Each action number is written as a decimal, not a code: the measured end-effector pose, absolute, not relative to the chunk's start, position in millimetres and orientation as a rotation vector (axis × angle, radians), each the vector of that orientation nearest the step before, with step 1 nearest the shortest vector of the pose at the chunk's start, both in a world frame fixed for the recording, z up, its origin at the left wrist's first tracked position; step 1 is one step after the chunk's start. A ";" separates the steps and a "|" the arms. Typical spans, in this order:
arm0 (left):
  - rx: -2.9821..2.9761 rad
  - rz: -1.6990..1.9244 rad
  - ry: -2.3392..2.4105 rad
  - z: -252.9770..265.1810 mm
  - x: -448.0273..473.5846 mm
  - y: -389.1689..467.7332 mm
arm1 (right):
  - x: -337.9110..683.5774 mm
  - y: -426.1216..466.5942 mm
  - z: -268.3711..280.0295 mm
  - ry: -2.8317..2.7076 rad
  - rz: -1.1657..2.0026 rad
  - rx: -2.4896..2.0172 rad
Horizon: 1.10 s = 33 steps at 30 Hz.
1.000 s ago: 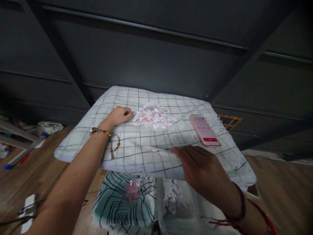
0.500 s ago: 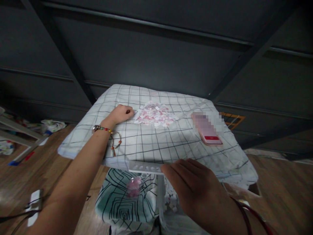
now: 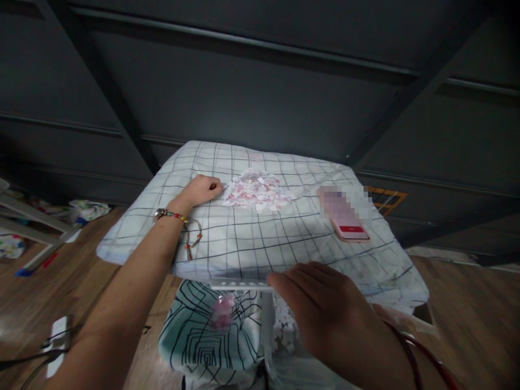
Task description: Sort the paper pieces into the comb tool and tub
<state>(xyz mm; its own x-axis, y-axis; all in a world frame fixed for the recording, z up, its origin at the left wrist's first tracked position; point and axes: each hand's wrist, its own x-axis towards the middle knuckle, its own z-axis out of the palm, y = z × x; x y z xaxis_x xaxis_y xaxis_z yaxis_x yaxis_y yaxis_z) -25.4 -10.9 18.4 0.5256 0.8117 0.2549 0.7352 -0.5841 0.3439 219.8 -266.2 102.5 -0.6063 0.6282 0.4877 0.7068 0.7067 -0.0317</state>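
Observation:
My left hand (image 3: 202, 189) rests on the white checked cloth (image 3: 239, 238), its fingers curled. Whatever is inside those fingers, if anything, is hidden. Just right of its knuckles lies a pile of small white and pink paper scraps (image 3: 259, 189). My right hand (image 3: 320, 303) is closed on a white slotted plastic strip (image 3: 239, 283), at the near edge of the cloth. The strip points left and shows almost edge-on; its right part is hidden by the hand. Below this hand, a clear plastic box (image 3: 268, 330) with white paper bits (image 3: 286, 330) inside is partly covered.
A pink phone (image 3: 351, 233), partly blurred out, lies on the right of the cloth. A teal and white patterned cloth (image 3: 207, 336) with a pink clear packet (image 3: 222, 313) is below the near edge. A power strip (image 3: 57, 344) lies on the floor. Dark panels (image 3: 252, 92) stand behind.
The white slotted strip in my right hand has tilted, so its slots show less and it looks thinner. My left hand and the paper pile look unmoved.

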 end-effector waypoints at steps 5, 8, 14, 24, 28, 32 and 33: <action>2.561 0.552 1.351 17.5 -25.2 -10.1 | 231.8 -246.8 105.2 -2.434 -0.259 -1.067; 2.552 0.547 1.354 16.9 -25.1 -9.4 | 241.0 -232.2 103.9 -2.390 -0.334 -1.092; 2.541 0.554 1.375 17.5 -24.6 -10.1 | 272.1 -188.0 98.1 -2.239 -0.463 -1.269; 2.532 0.505 1.409 17.9 -26.3 -8.7 | 311.1 -159.5 82.4 -2.211 -0.690 -1.239; 2.534 0.502 1.453 15.7 -27.5 -7.5 | 309.9 -158.7 84.1 -2.275 -0.707 -1.220; 2.555 0.505 1.471 13.8 -27.2 -8.1 | 307.6 -154.8 80.8 -2.311 -0.674 -1.272; 2.562 0.510 1.478 13.4 -27.0 -8.5 | 307.3 -153.9 79.8 -2.303 -0.652 -1.315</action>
<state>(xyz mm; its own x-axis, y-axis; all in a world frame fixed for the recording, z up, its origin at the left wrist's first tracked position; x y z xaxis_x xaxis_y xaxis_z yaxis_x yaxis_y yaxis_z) -27.0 -8.5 13.4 0.4601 0.8602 0.2198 0.8126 -0.5077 0.2860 307.3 -153.9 79.8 -0.4724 0.6832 0.5568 0.8737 0.4460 0.1940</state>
